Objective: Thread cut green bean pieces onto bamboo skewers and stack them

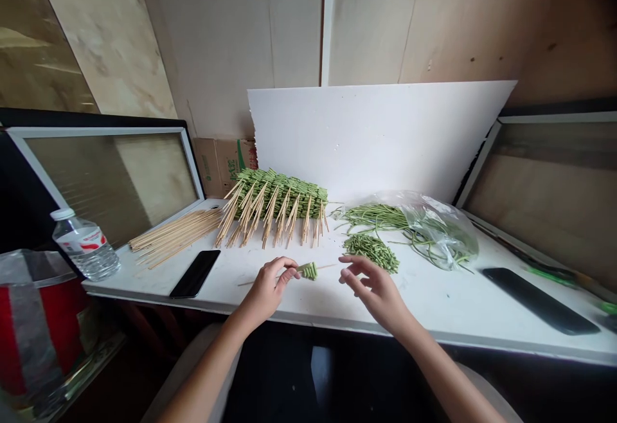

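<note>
Head view: A white tabletop [448, 297] stretches across the workspace, with a large white board [380, 134] standing along its back edge. In front of the board, toward the left, rises a stack of loaded skewers [289, 190], green bean pieces packed in layers and bare stick ends fanning toward the worker. At right, a clear plastic bag [448, 227] lies partly over a heap of long green beans [376, 216]. A black slab-shaped object [540, 299] rests near the right front edge, while a sheaf of bare sticks [173, 235] lies left of the stack, near a labeled bottle [87, 248]. The worker's left hand [274, 285] pinches a skewer between thumb and forefinger; the right hand [371, 285] is held just beyond its tip, thumb and fingers loosely curled and parted, with nothing visible between them. A black phone [195, 274] lies to the left of the hands. Behind the right hand sits a pile of cut bean pieces [370, 252]. The skewer [326, 266] runs nearly level between the hands, its rear end emerging left of the left hand, its threaded pieces [309, 271] just beside the left fingertips and apart from the right ones.
</note>
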Demonstrator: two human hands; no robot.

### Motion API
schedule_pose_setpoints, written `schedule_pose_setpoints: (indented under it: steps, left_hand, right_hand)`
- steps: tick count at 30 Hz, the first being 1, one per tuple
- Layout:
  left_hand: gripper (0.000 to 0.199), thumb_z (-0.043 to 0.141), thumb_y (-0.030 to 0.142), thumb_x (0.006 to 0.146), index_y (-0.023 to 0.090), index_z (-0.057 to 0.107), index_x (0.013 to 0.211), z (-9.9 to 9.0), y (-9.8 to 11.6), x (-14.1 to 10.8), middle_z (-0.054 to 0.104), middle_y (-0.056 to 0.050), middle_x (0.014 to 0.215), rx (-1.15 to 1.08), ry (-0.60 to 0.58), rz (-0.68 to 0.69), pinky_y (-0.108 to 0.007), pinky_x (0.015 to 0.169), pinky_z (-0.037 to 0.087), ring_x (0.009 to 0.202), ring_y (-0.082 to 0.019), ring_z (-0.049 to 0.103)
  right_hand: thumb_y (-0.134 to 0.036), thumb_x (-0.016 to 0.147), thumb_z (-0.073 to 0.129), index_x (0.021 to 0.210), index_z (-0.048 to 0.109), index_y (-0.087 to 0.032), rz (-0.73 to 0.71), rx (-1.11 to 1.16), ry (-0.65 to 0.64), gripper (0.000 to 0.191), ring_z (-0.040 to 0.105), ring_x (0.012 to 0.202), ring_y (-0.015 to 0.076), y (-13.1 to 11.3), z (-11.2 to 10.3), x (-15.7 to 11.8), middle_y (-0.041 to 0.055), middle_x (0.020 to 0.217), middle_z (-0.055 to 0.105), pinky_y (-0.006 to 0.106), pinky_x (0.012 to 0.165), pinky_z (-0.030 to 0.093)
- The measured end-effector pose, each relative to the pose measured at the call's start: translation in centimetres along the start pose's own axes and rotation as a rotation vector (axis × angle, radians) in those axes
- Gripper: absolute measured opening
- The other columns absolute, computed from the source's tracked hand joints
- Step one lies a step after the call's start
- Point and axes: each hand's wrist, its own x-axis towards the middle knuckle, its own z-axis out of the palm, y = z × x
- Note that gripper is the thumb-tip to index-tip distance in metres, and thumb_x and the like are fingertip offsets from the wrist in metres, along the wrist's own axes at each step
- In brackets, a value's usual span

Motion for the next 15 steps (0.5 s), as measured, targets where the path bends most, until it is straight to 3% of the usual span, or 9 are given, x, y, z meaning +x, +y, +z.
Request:
schedule_pose_setpoints:
  steps: [7,15]
  left_hand:
    - [0.023,0.052,0.038,0.106,0.02,0.065,0.099,0.9,4.5,-0.9,0.073,-0.005,0.092,-0.198,0.007,0.033,-0.033,0.091,0.048,0.093,-0.021,0.068]
    - [0.014,0.057,0.029,0.103,0.02,0.066,0.097,2.1,6.3,-1.6,0.069,-0.006,0.094,-0.306,-0.045,0.122,-0.033,0.088,0.049,0.092,-0.021,0.066]
  right_hand:
    - [-0.043,0.092,0.073,0.115,0.074,-0.025,-0.107,0.067,-0.078,0.029,0.069,0.09,0.0198,-2.0,2.3,-1.6,0.0057,0.098,0.073,0.028,0.068,0.055]
    - [-0.03,0.089,0.078,0.103,0.079,-0.028,-0.346,0.085,0.025,0.014,0.066,0.082,0.0183,-4.0,3.3,-3.0,0.004,0.088,0.073,0.029,0.066,0.053]
